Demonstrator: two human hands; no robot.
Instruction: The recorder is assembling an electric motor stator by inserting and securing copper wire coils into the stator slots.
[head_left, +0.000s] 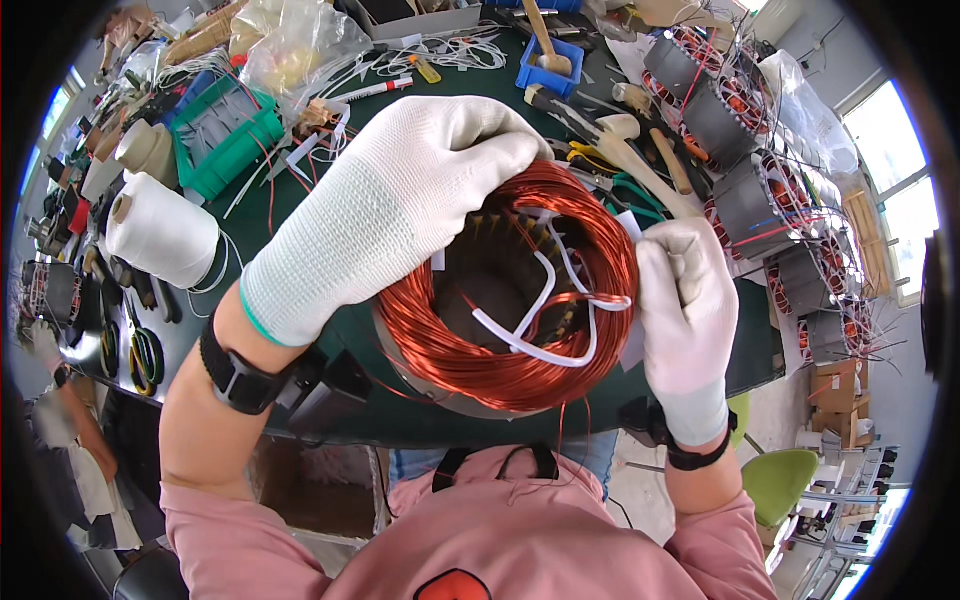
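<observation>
A motor stator stands in front of me, its bore facing up, ringed by a thick bundle of red-brown copper winding. White insulating sleeves loop out of the bore on lead wires, crossing the winding's right side. My left hand, in a white knitted glove, reaches over the far left of the winding. Its thumb and fingers are pressed together at the far rim; what they pinch is hidden. Beside the winding's right edge, my gloved right hand is closed, its curled fingers hiding anything inside. White slips show between it and the winding.
A white thread spool and green bin stand left, scissors nearer. Beyond the stator lie a marker, a mallet in a blue tray, pliers and wooden-handled tools. Several wound stators line the right.
</observation>
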